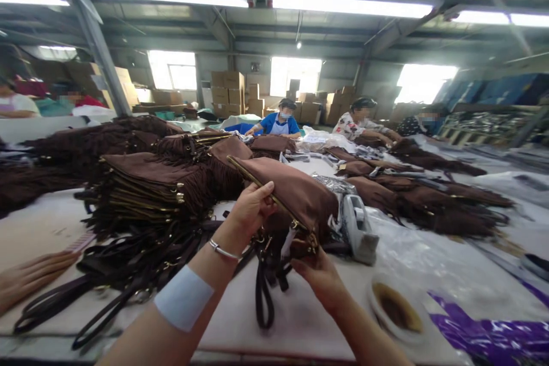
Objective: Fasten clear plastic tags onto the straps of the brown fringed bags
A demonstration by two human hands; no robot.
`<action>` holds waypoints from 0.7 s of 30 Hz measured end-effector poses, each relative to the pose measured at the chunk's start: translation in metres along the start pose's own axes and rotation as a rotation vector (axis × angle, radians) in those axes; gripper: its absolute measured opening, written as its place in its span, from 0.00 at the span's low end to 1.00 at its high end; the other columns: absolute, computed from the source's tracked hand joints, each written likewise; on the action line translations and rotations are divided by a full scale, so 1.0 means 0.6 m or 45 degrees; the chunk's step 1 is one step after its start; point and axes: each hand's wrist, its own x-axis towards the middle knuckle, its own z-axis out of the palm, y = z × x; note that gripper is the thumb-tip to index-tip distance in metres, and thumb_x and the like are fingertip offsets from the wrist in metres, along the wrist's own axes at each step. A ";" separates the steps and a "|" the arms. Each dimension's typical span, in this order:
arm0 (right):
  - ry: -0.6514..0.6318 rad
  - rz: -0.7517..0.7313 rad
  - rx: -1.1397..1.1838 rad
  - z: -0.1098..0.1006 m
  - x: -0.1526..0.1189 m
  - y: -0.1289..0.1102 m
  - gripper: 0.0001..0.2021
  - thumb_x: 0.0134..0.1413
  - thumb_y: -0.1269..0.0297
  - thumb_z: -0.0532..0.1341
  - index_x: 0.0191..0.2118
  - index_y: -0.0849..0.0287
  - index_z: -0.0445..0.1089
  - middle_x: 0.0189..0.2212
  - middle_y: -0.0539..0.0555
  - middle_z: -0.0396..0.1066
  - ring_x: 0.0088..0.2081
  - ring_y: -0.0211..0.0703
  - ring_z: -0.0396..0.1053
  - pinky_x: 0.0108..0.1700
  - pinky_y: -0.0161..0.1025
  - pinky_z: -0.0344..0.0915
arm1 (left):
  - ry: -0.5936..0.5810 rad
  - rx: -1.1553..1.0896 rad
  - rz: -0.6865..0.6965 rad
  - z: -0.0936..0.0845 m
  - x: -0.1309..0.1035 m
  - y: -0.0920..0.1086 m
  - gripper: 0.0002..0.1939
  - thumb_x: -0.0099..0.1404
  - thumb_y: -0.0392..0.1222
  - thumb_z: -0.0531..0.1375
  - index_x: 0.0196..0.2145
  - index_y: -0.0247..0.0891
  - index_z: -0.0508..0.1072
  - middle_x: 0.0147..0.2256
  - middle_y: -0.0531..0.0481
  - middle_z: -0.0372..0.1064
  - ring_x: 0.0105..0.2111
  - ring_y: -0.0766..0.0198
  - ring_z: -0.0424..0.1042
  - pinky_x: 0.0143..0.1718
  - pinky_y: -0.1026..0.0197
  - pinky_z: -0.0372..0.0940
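Head view: near the centre of the view, the dark brown soft bag with a gold zipper edge (300,186) is held tilted above the white tabletop (313,326). The left hand (253,210) pinches the zippered edge, thumb on top and fingers closed. The right hand (321,280), towards five o'clock, grips the lower corner near the gold hardware, its fingers partly hidden. A dark looped strap (263,300) hangs between the hands at six o'clock.

At nine o'clock lies a thick stack of brown fringed bags (141,180); dark straps with metal clasps (124,274) spread at eight, near another person's open hand (38,274). At four o'clock stands a grey tape dispenser (362,234), clear crumpled plastic (412,246) beside it. Between four and five sits a white round bowl of brown contents (398,336), with purple-and-white plastic (484,326) to its right. A person in blue (278,121) works at twelve.
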 end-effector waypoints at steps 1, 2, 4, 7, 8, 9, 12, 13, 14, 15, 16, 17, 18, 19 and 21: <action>-0.020 0.017 0.061 0.007 0.002 -0.005 0.24 0.40 0.58 0.72 0.45 0.57 0.72 0.40 0.55 0.76 0.42 0.50 0.71 0.46 0.46 0.66 | -0.031 -0.007 0.026 0.010 0.005 0.010 0.14 0.56 0.37 0.67 0.39 0.36 0.71 0.32 0.51 0.73 0.26 0.70 0.72 0.25 0.69 0.68; -0.053 0.033 0.129 0.013 0.001 -0.009 0.23 0.40 0.58 0.72 0.45 0.57 0.72 0.36 0.54 0.76 0.40 0.48 0.72 0.45 0.46 0.66 | -0.055 -0.014 0.051 0.019 0.010 0.020 0.13 0.56 0.37 0.67 0.39 0.36 0.70 0.31 0.52 0.73 0.25 0.71 0.71 0.25 0.70 0.68; -0.139 0.052 0.268 0.019 -0.006 -0.016 0.23 0.43 0.59 0.71 0.47 0.58 0.71 0.30 0.52 0.75 0.35 0.45 0.72 0.42 0.44 0.65 | -0.088 -0.018 0.090 0.030 0.025 0.039 0.13 0.56 0.37 0.67 0.38 0.36 0.70 0.28 0.54 0.72 0.22 0.72 0.70 0.23 0.71 0.67; -0.207 0.091 0.365 0.017 -0.029 -0.010 0.22 0.49 0.56 0.68 0.48 0.60 0.69 0.23 0.49 0.70 0.26 0.39 0.68 0.32 0.38 0.64 | -0.080 0.044 0.132 0.021 0.059 0.061 0.12 0.57 0.38 0.66 0.38 0.36 0.70 0.28 0.53 0.71 0.22 0.72 0.69 0.22 0.70 0.66; -0.189 0.119 0.361 0.015 -0.038 -0.002 0.22 0.49 0.53 0.67 0.47 0.61 0.68 0.21 0.48 0.68 0.22 0.37 0.66 0.27 0.35 0.61 | -0.039 0.129 0.132 0.011 0.073 0.065 0.11 0.58 0.39 0.66 0.37 0.36 0.70 0.28 0.52 0.72 0.22 0.71 0.70 0.23 0.70 0.66; -0.148 0.156 0.341 0.012 -0.046 0.009 0.23 0.49 0.50 0.67 0.45 0.61 0.68 0.20 0.46 0.65 0.19 0.34 0.62 0.22 0.33 0.56 | 0.029 0.248 0.121 -0.002 0.086 0.067 0.09 0.58 0.40 0.65 0.35 0.35 0.70 0.27 0.51 0.71 0.23 0.70 0.70 0.24 0.68 0.66; 0.023 0.298 0.251 0.006 -0.063 0.045 0.26 0.45 0.40 0.66 0.38 0.60 0.66 0.15 0.40 0.55 0.12 0.27 0.49 0.15 0.29 0.42 | 0.326 0.664 0.055 -0.050 0.113 0.058 0.08 0.57 0.39 0.65 0.28 0.34 0.69 0.23 0.50 0.69 0.24 0.65 0.71 0.27 0.63 0.66; 0.074 0.348 0.225 0.005 -0.066 0.055 0.28 0.43 0.38 0.65 0.36 0.60 0.65 0.14 0.39 0.52 0.12 0.26 0.46 0.14 0.28 0.40 | 0.412 0.754 0.051 -0.065 0.113 0.050 0.08 0.56 0.37 0.65 0.27 0.35 0.69 0.22 0.50 0.68 0.25 0.63 0.71 0.29 0.62 0.66; 0.113 0.402 0.211 0.005 -0.069 0.064 0.29 0.42 0.35 0.64 0.35 0.59 0.64 0.14 0.39 0.51 0.12 0.25 0.44 0.14 0.28 0.38 | 0.480 0.804 0.065 -0.079 0.107 0.039 0.08 0.54 0.35 0.66 0.25 0.35 0.68 0.22 0.50 0.67 0.27 0.61 0.72 0.31 0.62 0.65; 0.139 0.454 0.216 0.004 -0.070 0.070 0.30 0.42 0.34 0.63 0.34 0.59 0.64 0.15 0.39 0.52 0.12 0.25 0.44 0.14 0.27 0.37 | 0.539 0.828 0.093 -0.091 0.095 0.026 0.08 0.53 0.34 0.66 0.25 0.36 0.68 0.23 0.50 0.68 0.29 0.60 0.72 0.32 0.63 0.64; 0.155 0.497 0.237 0.004 -0.072 0.075 0.30 0.41 0.33 0.62 0.33 0.59 0.64 0.15 0.40 0.54 0.12 0.25 0.45 0.14 0.27 0.37 | 0.584 0.867 0.131 -0.100 0.077 0.010 0.08 0.53 0.34 0.66 0.26 0.37 0.68 0.24 0.50 0.69 0.31 0.60 0.72 0.33 0.63 0.63; 0.159 0.531 0.267 0.005 -0.073 0.078 0.30 0.41 0.33 0.62 0.34 0.59 0.64 0.16 0.42 0.57 0.12 0.25 0.48 0.14 0.26 0.38 | 0.608 0.907 0.158 -0.105 0.054 -0.009 0.07 0.53 0.35 0.65 0.28 0.37 0.69 0.26 0.50 0.70 0.32 0.61 0.71 0.34 0.64 0.63; 0.152 0.560 0.301 0.005 -0.075 0.079 0.29 0.41 0.34 0.63 0.34 0.59 0.64 0.18 0.43 0.60 0.13 0.25 0.50 0.14 0.26 0.40 | 0.617 0.945 0.176 -0.108 0.026 -0.030 0.06 0.55 0.36 0.64 0.30 0.37 0.70 0.27 0.50 0.70 0.31 0.62 0.71 0.33 0.64 0.62; 0.135 0.583 0.331 0.007 -0.077 0.081 0.28 0.41 0.36 0.65 0.34 0.59 0.64 0.19 0.44 0.63 0.14 0.26 0.52 0.14 0.26 0.43 | 0.538 1.034 0.179 -0.109 -0.005 -0.053 0.05 0.58 0.40 0.63 0.32 0.38 0.70 0.26 0.51 0.70 0.28 0.63 0.70 0.31 0.64 0.62; 0.079 0.635 0.362 0.011 -0.082 0.084 0.27 0.40 0.39 0.67 0.33 0.59 0.64 0.21 0.46 0.66 0.14 0.27 0.56 0.14 0.26 0.46 | 0.326 1.085 -0.046 -0.107 -0.068 -0.101 0.10 0.62 0.47 0.59 0.30 0.37 0.70 0.22 0.51 0.69 0.21 0.65 0.67 0.24 0.64 0.59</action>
